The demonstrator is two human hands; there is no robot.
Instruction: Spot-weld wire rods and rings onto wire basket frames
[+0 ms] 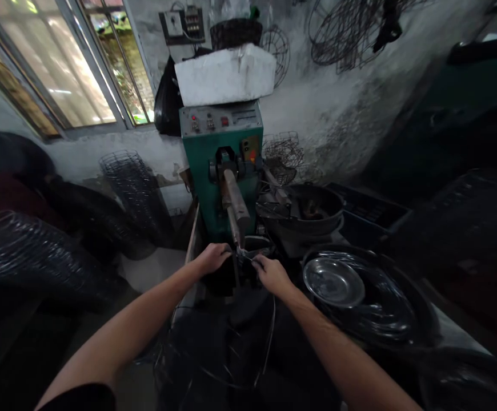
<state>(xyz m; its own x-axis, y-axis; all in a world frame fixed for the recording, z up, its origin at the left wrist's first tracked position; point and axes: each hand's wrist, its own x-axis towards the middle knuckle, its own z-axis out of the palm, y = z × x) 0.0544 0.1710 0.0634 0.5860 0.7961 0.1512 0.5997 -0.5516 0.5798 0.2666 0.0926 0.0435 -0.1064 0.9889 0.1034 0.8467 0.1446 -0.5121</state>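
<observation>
Thin grey wire (269, 337) loops up from the dark frame below my wrists to my right hand (271, 275), which is pinched shut on its end right at the tip of the machine's arm (235, 205). My left hand (214, 257) is curled closed on the dark fixture just left of that tip; whether it grips wire too I cannot tell. Both sets of fingers sit almost against the arm's working end, so a slip or a sudden cycle of the green machine (220, 154) beyond could catch them, I judge. The steel dish (333, 281) lies just right of my right hand; the wire could whip into it.
</observation>
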